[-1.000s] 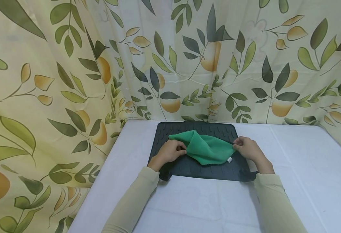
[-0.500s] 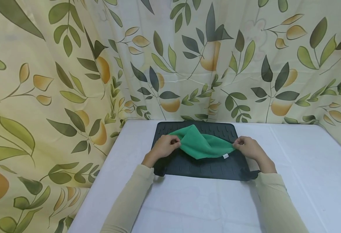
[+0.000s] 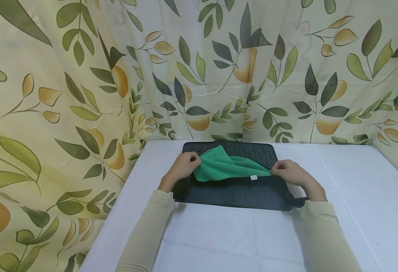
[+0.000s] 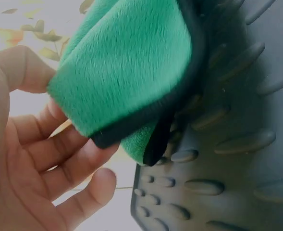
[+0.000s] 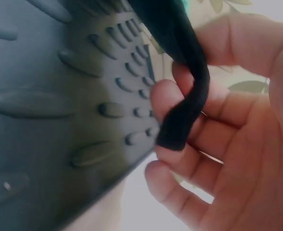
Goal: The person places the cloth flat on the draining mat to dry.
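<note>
head view: the cloth (image 3: 233, 168), green, is stretched loosely between two hands above the far half of a dark mat (image 3: 233, 193), closer to the worktop (image 3: 229, 234)'s far left corner than to its far right one. a peak of fabric stands up toward the far edge, on the cloth's left part; whether any of the cloth touches the mat, i cannot tell. a small white label (image 3: 254, 177) sits on its near edge, right of the middle.

the left hand (image 3: 184, 165) is over the mat's left edge. in the left wrist view its thumb and forefinger pinch a corner of the cloth, while the other fingers lie loosely bent and a little spread, with black edging (image 4: 139, 119) passing by their tips. the right hand (image 3: 292, 172) is at the mat's right edge; in the right wrist view thumb and forefinger pinch the edging, and a short end of it hangs across the other, bent fingers.

the mat lies along the worktop's far edge and bears rows of raised oval ridges. pale sleeves reach in from the worktop's near edge. a curtain (image 3: 287, 75) printed with leaves and orange fruit hangs beyond the far edge and along the left edge.
</note>
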### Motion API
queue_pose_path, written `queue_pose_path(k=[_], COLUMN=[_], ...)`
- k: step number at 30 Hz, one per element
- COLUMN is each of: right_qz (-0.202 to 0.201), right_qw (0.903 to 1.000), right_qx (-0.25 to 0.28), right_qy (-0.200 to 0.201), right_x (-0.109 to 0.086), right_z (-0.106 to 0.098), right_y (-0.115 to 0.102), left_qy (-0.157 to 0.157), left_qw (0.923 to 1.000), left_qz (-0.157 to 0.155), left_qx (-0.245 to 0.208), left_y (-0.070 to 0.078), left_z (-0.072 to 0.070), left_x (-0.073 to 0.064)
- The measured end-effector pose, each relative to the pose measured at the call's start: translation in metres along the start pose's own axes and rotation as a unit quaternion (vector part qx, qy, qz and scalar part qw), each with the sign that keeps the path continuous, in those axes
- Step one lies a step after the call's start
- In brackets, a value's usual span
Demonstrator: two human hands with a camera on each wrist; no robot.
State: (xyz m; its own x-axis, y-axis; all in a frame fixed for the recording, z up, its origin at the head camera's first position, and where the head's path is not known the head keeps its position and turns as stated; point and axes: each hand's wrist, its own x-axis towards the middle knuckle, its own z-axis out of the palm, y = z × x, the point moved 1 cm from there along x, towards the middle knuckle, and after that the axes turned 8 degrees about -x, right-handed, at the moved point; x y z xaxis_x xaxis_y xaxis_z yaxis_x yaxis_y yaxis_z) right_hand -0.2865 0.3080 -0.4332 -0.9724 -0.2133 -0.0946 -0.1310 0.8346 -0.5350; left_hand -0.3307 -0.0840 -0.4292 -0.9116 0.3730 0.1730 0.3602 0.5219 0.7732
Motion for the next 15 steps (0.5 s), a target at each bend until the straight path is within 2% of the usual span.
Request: queue_pose_path(k=[4, 7, 11, 13, 15], right_qz=[-0.014, -0.03, -0.042, -0.044, -0.038], right_qw=[0.9995, 0.9975, 0.994, 0.9948, 0.9967], right_qx=[0.002, 0.004, 0.006, -0.006, -0.021], right_qy=[-0.029, -0.064, -0.101, -0.092, -0.068], right_x=[-0.001, -0.002, -0.003, -0.003, -0.001], right_z=[-0.002, -0.002, 0.0, 0.001, 0.002], right_y=[0.0, 0.001, -0.001, -0.001, -0.003], left_qy=[-0.028, -0.074, -0.14, -0.15, -0.135], left_qw=[0.9996, 0.9969, 0.9889, 0.9876, 0.99], left_qz=[-0.009, -0.025, -0.039, -0.039, -0.036], left_qx=[0.0, 0.011, 0.029, 0.026, 0.023], left_y=[-0.002, -0.005, -0.009, -0.01, -0.011], left_z=[-0.004, -0.006, -0.008, -0.007, -0.006], left_x=[-0.001, -0.003, -0.004, -0.003, -0.003])
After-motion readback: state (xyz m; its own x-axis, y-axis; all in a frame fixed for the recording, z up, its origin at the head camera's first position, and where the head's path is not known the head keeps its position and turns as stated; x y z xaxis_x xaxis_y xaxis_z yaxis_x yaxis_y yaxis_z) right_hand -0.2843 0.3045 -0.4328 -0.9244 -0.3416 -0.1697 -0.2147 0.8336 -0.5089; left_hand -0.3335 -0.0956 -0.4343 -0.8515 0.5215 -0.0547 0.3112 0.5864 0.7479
